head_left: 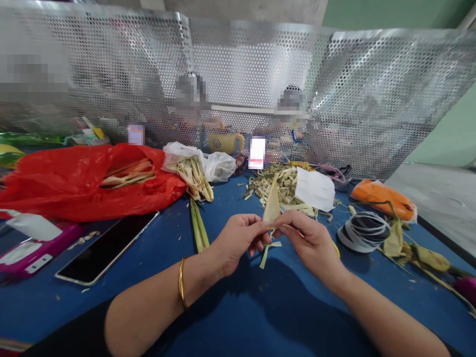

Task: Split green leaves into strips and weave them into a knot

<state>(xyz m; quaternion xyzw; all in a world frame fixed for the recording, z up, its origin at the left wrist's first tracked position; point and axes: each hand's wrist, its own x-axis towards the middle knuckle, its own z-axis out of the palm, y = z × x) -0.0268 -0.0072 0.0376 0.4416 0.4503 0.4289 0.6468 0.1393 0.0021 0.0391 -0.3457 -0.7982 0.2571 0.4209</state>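
Observation:
Between both hands, over the blue table, a pale yellow dried husk leaf (272, 202) stands with its pointed tip up. My left hand (242, 239) pinches its lower end between thumb and forefinger, the other fingers curled. From the other side, my right hand (308, 241) grips the same base with its fingertips, close against the left thumb. A narrow green strip (264, 258) hangs down below the fingers. Whether it is joined to the leaf is hidden by the hands. Green stalks (198, 223) lie just beyond my left wrist.
At left are a red plastic bag (67, 183) of husks, a phone (107, 250) and a purple-and-white box (31, 253). Husk scraps (277, 181) lie ahead under white paper (315, 189). A wire spool (363, 231) and orange packet (385, 198) stand right. Behind rises a perforated metal screen (253, 64).

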